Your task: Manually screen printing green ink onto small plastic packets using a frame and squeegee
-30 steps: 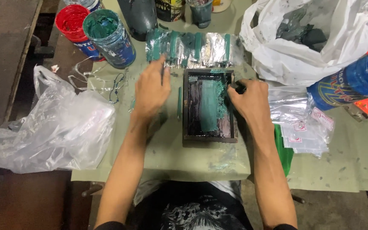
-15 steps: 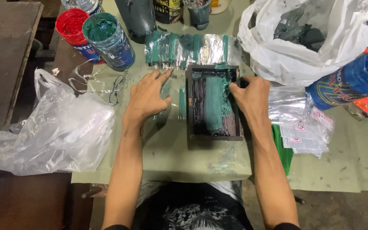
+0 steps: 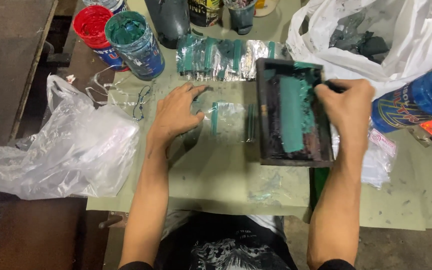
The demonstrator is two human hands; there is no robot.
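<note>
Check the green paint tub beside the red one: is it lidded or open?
Open. The green paint tub stands upright without a lid; its rim is bare and green paint shows inside. The red tub next to it is open too.

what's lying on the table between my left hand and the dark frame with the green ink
In the head view, a clear plastic sheet with green ink stripes lies flat between the left hand and the dark frame.

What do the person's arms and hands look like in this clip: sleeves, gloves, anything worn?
Both forearms are bare to near the elbow, where a dark sleeve edge shows. The left hand and right hand wear no gloves, rings or watch. Dark smudges mark the left hand's fingers.
</note>
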